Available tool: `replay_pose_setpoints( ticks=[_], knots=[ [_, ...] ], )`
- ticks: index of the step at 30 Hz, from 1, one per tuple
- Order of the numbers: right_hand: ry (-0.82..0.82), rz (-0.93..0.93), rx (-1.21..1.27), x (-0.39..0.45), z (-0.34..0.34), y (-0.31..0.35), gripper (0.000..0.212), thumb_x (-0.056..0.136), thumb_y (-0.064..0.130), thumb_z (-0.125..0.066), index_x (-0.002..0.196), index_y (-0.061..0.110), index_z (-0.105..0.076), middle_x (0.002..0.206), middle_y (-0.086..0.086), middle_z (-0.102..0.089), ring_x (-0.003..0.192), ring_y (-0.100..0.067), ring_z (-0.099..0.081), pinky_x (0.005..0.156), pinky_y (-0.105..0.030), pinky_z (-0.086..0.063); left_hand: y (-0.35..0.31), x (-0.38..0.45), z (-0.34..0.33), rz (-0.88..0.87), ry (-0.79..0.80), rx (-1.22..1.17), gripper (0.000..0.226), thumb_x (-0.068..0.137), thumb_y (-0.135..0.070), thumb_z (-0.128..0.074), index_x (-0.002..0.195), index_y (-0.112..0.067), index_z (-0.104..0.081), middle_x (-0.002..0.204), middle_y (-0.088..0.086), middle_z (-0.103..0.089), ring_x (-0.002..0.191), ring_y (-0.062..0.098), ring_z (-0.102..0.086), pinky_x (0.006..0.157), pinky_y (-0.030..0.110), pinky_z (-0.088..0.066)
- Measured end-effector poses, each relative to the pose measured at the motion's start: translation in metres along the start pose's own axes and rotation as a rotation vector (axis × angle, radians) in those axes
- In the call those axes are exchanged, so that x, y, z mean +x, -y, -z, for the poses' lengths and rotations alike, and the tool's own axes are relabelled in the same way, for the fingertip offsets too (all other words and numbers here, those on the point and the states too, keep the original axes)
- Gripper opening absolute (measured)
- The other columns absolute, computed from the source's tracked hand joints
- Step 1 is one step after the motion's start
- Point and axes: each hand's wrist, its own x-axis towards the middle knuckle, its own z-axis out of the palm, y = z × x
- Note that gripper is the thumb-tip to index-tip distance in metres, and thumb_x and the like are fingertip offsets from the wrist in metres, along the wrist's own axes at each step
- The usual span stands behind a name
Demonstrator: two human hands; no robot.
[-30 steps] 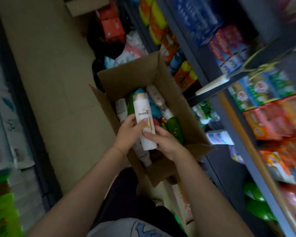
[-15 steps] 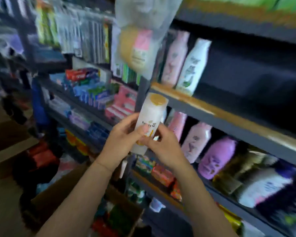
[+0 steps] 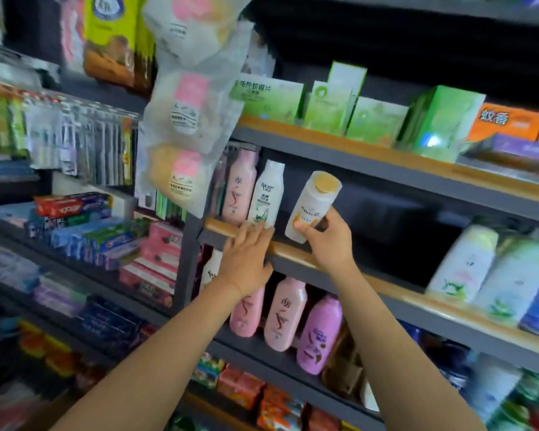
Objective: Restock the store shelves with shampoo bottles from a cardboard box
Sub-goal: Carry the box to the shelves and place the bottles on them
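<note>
My right hand [image 3: 325, 241] grips the lower part of a white shampoo bottle [image 3: 310, 203] with a gold cap, held tilted just above the front rail of the middle shelf [image 3: 296, 253]. A white and green bottle [image 3: 266, 194] and a pink bottle [image 3: 238, 188] stand on that shelf to its left. My left hand [image 3: 246, 253] rests on the shelf rail, its fingers straight and reaching the foot of the white and green bottle. The cardboard box is out of view.
Dark bare shelf space [image 3: 392, 222] lies behind and right of the held bottle. Pink and purple bottles [image 3: 285, 312] fill the shelf below, more bottles [image 3: 492, 275] stand at right. Green boxes [image 3: 352, 110] sit on the shelf above. Bagged sponges [image 3: 184, 126] hang at left.
The view swung up from the box to the shelves. My left hand let go of the bottle and came down onto the shelf rail. My right hand carried the bottle to the middle shelf.
</note>
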Motion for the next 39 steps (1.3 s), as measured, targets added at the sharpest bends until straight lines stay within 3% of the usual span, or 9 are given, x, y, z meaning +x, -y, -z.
replay_pose_setpoints(
  ticks=[4,10,20,24,26,30,33,35,39],
  knots=[
    [0.078,-0.071,-0.085,0.022,-0.006,-0.010,0.028,0.083,0.025,-0.078,0.104,0.016,-0.062,0.096,0.006,-0.066,0.091,-0.012,-0.064,0.071,-0.022,-0.051,-0.001,0.000,0.000,-0.006,-0.049,0.005,0.069,0.091,-0.029,-0.054,0.154,-0.027,-0.025,0.161,-0.005,-0.021,0.151,0.023,-0.003,0.116,0.042,-0.022],
    [0.111,-0.176,-0.064,0.055,-0.023,-0.020,0.027,0.080,0.030,-0.080,0.094,0.023,-0.058,0.094,0.004,-0.068,0.090,-0.016,-0.069,0.078,-0.047,-0.060,0.005,0.003,0.002,-0.013,-0.041,-0.052,0.067,0.089,-0.026,-0.056,0.151,-0.029,-0.030,0.159,-0.008,-0.024,0.149,0.021,-0.005,0.112,0.044,-0.027],
    [0.085,-0.182,-0.104,0.062,-0.035,-0.021,0.036,0.081,0.030,-0.079,0.104,0.013,-0.057,0.097,0.001,-0.067,0.088,-0.017,-0.067,0.078,-0.044,-0.059,0.008,0.005,-0.008,-0.013,-0.065,-0.053,0.064,0.086,-0.027,-0.055,0.147,-0.030,-0.034,0.157,-0.008,-0.027,0.149,0.020,-0.007,0.112,0.046,-0.026],
    [0.111,-0.200,-0.163,0.051,-0.029,-0.011,0.053,0.077,0.030,-0.082,0.117,0.010,-0.053,0.112,-0.003,-0.063,0.098,-0.018,-0.063,0.076,-0.030,-0.055,0.009,0.005,-0.009,-0.037,-0.051,-0.049,0.065,0.087,-0.027,-0.055,0.148,-0.031,-0.032,0.157,-0.009,-0.025,0.149,0.020,-0.005,0.113,0.048,-0.027],
    [-0.034,-0.057,-0.252,0.031,-0.028,-0.006,0.062,0.075,0.031,-0.082,0.124,0.009,-0.050,0.121,-0.007,-0.055,0.108,-0.021,-0.055,0.086,-0.034,-0.051,0.011,0.004,-0.009,-0.068,-0.068,-0.069,0.070,0.088,-0.023,-0.056,0.152,-0.030,-0.029,0.160,-0.006,-0.022,0.151,0.021,-0.004,0.116,0.046,-0.024],
    [-0.256,0.357,-0.138,-0.030,-0.045,0.012,0.022,0.089,0.019,-0.067,0.108,0.011,-0.059,0.104,-0.003,-0.054,0.095,-0.018,-0.055,0.080,-0.026,-0.048,0.036,-0.025,-0.015,-0.067,-0.417,-0.180,0.053,0.085,-0.016,-0.057,0.138,-0.015,-0.052,0.142,0.009,-0.049,0.135,0.028,-0.041,0.106,0.040,-0.039],
    [0.007,0.316,0.049,-0.075,-0.088,0.005,0.002,0.091,0.010,-0.062,0.090,0.011,-0.062,0.076,0.001,-0.060,0.069,-0.010,-0.056,0.063,-0.019,-0.045,0.083,-0.075,-0.039,0.172,-0.481,-0.240,0.028,0.088,-0.015,-0.059,0.114,-0.010,-0.066,0.106,0.008,-0.066,0.091,0.027,-0.062,0.075,0.039,-0.054],
    [0.251,0.186,0.071,-0.104,-0.131,-0.018,0.008,0.093,0.012,-0.062,0.085,0.012,-0.061,0.063,0.005,-0.057,0.058,-0.009,-0.052,0.058,-0.021,-0.042,0.122,-0.124,-0.062,0.454,-0.324,-0.223,0.015,0.094,-0.019,-0.060,0.107,-0.015,-0.067,0.088,0.003,-0.068,0.073,0.022,-0.062,0.062,0.035,-0.051],
    [0.726,-0.103,-0.055,-0.184,-0.234,-0.096,0.015,0.095,0.017,-0.060,0.084,0.007,-0.062,0.068,-0.007,-0.061,0.065,-0.021,-0.059,0.065,-0.040,-0.051,0.198,-0.248,-0.111,0.902,0.115,-0.111,0.022,0.102,-0.034,-0.047,0.102,-0.019,-0.062,0.080,0.003,-0.068,0.070,0.024,-0.064,0.062,0.039,-0.055]
  ],
)
